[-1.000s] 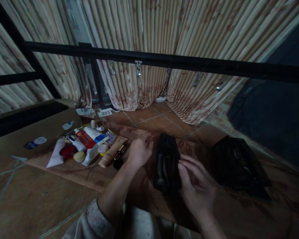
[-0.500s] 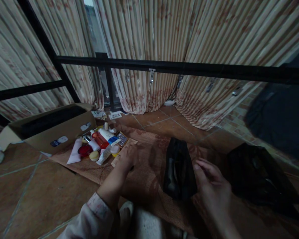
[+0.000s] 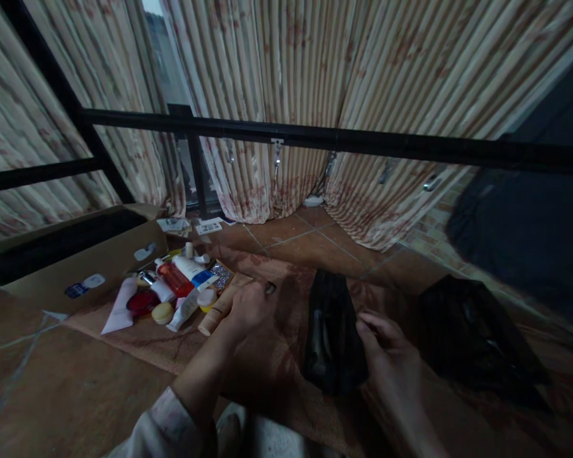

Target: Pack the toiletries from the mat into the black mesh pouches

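My left hand (image 3: 252,306) is closed just right of a pile of cosmetics, and a small dark tip pokes out past its fingers; the rest of what it grips is hidden. Beside that hand lies a beige tube (image 3: 214,316). The pile includes a white and blue tube (image 3: 195,272), a red bottle (image 3: 174,278), a pale pink tube (image 3: 120,306), a dark red round jar (image 3: 142,304) and a glittery palette (image 3: 221,273). My right hand (image 3: 392,356) pinches the right edge of a black pouch (image 3: 352,343), which gapes upward with a dark, shiny item inside.
A cardboard box (image 3: 119,267) with dark contents stands at the left. Farther right lies a second black bag (image 3: 482,343). Everything rests on a reddish-brown cloth (image 3: 277,356) over floor tiles. Behind run a black rail (image 3: 305,133) and striped curtains (image 3: 296,70). Printed cards (image 3: 209,226) lie near the curtain.
My left hand has moved right, away from the pile, with a dark tip now showing at its fingers. My right hand stays on the pouch edge. The camera view has turned slightly right.
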Demonstrator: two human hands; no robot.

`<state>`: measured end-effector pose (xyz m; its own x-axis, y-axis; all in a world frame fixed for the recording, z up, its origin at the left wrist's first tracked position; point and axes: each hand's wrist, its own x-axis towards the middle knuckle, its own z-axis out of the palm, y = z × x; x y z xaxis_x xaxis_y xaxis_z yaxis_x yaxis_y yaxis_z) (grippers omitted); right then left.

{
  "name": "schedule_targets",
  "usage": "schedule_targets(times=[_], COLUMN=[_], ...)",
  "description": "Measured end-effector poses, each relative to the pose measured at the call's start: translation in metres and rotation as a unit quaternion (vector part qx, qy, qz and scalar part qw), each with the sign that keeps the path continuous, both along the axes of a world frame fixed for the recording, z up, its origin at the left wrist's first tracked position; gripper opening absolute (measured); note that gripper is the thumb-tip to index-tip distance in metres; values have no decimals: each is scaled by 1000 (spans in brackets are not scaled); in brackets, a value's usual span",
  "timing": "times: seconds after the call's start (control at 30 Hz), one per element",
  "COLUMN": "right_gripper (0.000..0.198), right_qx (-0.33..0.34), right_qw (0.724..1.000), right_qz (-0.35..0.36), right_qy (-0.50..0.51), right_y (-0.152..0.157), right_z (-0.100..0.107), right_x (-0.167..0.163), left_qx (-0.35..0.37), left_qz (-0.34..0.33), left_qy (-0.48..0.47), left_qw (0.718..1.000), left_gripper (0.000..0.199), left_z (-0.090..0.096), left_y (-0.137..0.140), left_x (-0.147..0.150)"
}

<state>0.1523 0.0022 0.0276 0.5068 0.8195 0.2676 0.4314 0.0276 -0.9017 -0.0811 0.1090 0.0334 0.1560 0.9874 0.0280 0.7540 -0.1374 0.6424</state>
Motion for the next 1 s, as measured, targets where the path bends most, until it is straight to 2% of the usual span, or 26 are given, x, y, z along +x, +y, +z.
schedule_targets(times=[0.07, 0.1, 0.2, 0.3, 0.37, 0.53, 0.83, 1.0], right_gripper=[30, 31, 37, 40, 39, 35, 32, 27], right_qx=[-12, -18, -37, -45, -45, -24, -27, -6], right_qw=[1000, 999, 997, 993, 993, 992, 992, 993], right_qz=[5, 6, 6, 10, 20, 41, 42, 54], right_qy=[17, 29, 70, 104, 109, 119, 116, 100], right_y=[2, 3, 5, 5, 4, 4, 4, 3], right_z=[-1, -2, -3, -1, 0, 5, 3, 7], right_x=[1, 1, -1, -3, -5, -8, -6, -8], left_qx=[-14, -31, -115, -182, -197, -195, -190, -186], left_qz=[-20, -33, -54, -78, -94, -108, -119, -133], left_qy=[-159, -241, -449, -554, -579, -589, -592, -589], left_qw=[987, 969, 884, 808, 786, 777, 774, 776], left_gripper=[23, 24, 38, 49, 50, 50, 53, 55], left_z=[7, 11, 24, 35, 39, 42, 44, 42], left_y=[0, -1, -9, -20, -25, -30, -35, -37], left_x=[8, 13, 27, 38, 43, 51, 61, 67])
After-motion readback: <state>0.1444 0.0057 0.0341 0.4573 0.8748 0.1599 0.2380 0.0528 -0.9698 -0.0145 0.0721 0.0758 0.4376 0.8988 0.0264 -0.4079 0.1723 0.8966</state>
